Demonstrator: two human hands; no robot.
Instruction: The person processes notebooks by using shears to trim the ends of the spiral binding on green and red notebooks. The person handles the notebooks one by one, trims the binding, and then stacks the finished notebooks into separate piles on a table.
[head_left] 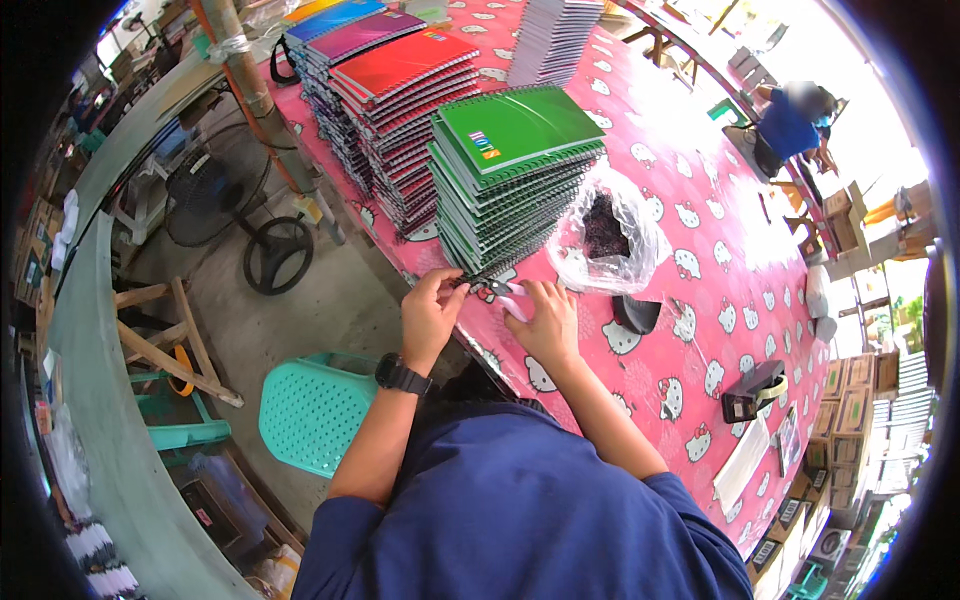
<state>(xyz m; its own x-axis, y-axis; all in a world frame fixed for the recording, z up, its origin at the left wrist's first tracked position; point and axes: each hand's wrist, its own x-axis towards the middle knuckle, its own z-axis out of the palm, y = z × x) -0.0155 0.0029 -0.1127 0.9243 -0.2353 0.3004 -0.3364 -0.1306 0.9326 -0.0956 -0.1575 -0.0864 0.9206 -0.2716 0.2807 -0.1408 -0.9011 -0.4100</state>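
- The left hand (430, 310) pinches the bottom corner of the green notebook pile (510, 175), fingers closed on the wire edge.
- The right hand (545, 320) lies flat on the table (720, 300), fingers spread, just beside that corner.
- The pile stands right above both hands.
- A clear bag (605, 235) of dark bits sits beside it.

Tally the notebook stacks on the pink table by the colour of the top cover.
Green-topped stack, nearest the left hand and right hand: 1
Red-topped stack: 1
Magenta-topped stack: 1
Blue-topped stack: 1
Stack showing only pale page edges: 1
Total: 5
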